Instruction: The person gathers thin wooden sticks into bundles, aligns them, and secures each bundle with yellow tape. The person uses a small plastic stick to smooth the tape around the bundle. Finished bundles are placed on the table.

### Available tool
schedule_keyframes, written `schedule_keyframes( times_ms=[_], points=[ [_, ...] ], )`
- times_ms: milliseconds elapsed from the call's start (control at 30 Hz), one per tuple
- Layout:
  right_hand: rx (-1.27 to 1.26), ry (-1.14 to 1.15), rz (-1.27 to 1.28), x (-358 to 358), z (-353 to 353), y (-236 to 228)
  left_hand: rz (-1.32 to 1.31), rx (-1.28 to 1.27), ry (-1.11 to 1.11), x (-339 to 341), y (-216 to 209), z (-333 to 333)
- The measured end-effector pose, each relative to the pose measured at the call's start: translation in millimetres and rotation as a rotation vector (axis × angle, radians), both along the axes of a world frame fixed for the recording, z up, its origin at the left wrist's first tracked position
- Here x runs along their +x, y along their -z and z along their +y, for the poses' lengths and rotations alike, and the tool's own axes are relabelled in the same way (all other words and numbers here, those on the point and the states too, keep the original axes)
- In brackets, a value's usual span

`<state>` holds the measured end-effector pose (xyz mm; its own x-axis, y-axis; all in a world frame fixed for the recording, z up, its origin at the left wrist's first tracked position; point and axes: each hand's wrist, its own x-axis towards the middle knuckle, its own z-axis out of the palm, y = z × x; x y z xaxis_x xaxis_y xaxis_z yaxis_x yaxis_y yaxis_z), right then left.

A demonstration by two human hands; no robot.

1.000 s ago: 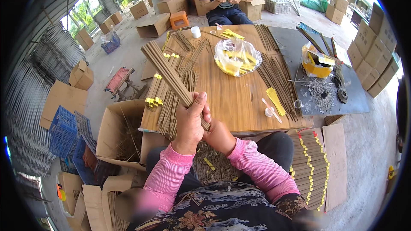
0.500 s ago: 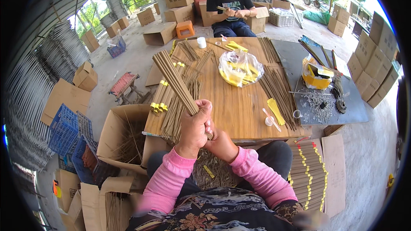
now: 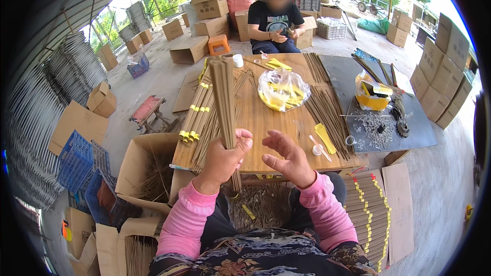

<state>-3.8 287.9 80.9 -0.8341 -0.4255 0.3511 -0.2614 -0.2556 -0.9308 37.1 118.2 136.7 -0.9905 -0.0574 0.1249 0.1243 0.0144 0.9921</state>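
Observation:
My left hand point(image 3: 220, 163) is closed around a bundle of thin brown incense sticks point(image 3: 223, 102), held nearly upright above the table's near edge. To its right, my right hand point(image 3: 291, 159) is in the air with bent fingers apart and nothing in it. Left of the held bundle, several bundles with yellow bands point(image 3: 196, 112) lie beside loose sticks point(image 3: 207, 143) on the wooden table point(image 3: 261, 145). A clear plastic bag with yellow strips point(image 3: 284, 90) sits at the table's middle. More yellow strips point(image 3: 325, 139) lie by the right-hand sticks point(image 3: 330, 115).
Across the table sits a person point(image 3: 276, 23), hands together. A dark side table point(image 3: 404, 138) at right bears a yellow container point(image 3: 374, 97) and scraps. An open carton point(image 3: 146, 168) and blue crates point(image 3: 76, 161) stand at left. Banded bundles point(image 3: 365, 214) lie low at right.
My right hand has let go of the bundle's lower end and moved right, its fingers opening. The bundle in my left hand has swung from a leftward tilt to nearly upright.

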Motion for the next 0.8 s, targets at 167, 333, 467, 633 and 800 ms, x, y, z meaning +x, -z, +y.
schedule_keyframes(
  times_ms=[167, 333, 467, 633, 800],
  points=[
    [-0.160, -0.222, 0.070, 16, -6, -45, 0.226, -0.541, 0.355, 9, 19, 28],
    [-0.465, -0.335, -0.195, 27, -2, -38, 0.102, -0.464, 0.465, 14, 28, 41],
    [-0.670, -0.302, -0.218, 36, -3, -33, -0.043, -0.545, 0.566, 11, 41, 37],
    [-0.607, -0.073, -0.151, 40, -6, -37, 0.075, -0.517, 0.432, 11, 41, 39],
    [-0.422, 0.150, -0.078, 41, -13, -44, 0.323, -0.449, 0.067, 21, 49, 58]
  ],
)
